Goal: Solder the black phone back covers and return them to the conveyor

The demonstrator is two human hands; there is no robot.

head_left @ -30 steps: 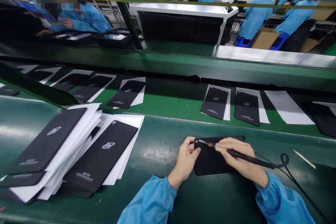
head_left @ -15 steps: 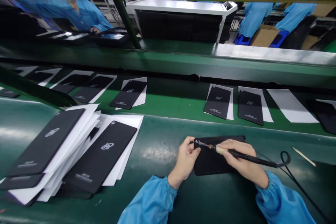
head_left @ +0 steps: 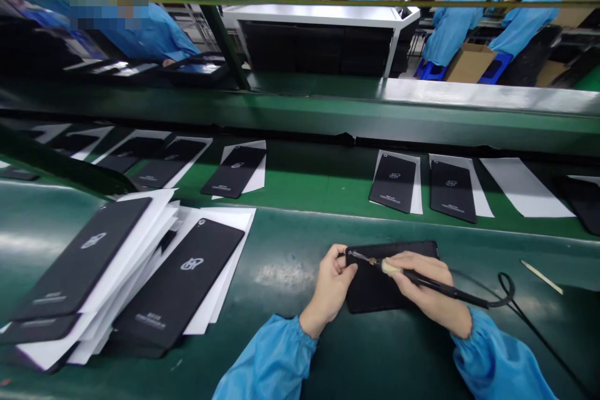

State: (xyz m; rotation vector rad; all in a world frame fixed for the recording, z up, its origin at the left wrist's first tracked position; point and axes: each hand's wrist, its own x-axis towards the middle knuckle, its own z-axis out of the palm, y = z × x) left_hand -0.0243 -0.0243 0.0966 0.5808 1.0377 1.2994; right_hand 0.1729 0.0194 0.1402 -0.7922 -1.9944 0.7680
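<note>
While left hand [head_left: 330,287] pinches panel [head_left: 370,294] near its ten o'clock corner, right hand [head_left: 435,305] grips corded tool [head_left: 462,295], tip there; panel on bench [head_left: 290,231], stack [head_left: 89,275] at its nine o'clock, stick [head_left: 541,277] at three.

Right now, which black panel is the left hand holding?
The panel under the right hand, the pen-like tool pointed at its corner. The others lie in the pile or along the green strip beyond.

Black panels [head_left: 180,290] | white emblem [head_left: 192,264] above small print [head_left: 150,319] | text too small to read
</note>
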